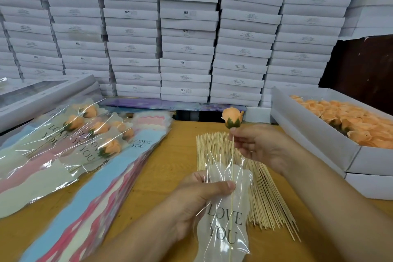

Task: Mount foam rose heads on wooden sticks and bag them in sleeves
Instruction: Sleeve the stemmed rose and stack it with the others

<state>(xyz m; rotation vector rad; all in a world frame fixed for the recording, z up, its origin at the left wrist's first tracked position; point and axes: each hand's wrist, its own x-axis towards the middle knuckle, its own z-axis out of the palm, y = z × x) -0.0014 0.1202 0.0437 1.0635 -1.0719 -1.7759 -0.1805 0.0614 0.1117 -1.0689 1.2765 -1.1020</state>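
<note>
Left hand [191, 200] at 6 o'clock is pinching "LOVE YOU" sleeve [225, 219] open; right hand [257, 147] is pinching stick [232, 168], rose head [232, 117] at 12; better keeping stick centred.

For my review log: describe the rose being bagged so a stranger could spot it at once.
Start at the bundle of bare wooden sticks mid-table. Just above it, the right hand pinches a thin wooden stick topped by a peach foam rose head. Unlike the finished roses on the left, its head still stands clear above the clear "LOVE YOU" sleeve.
</note>
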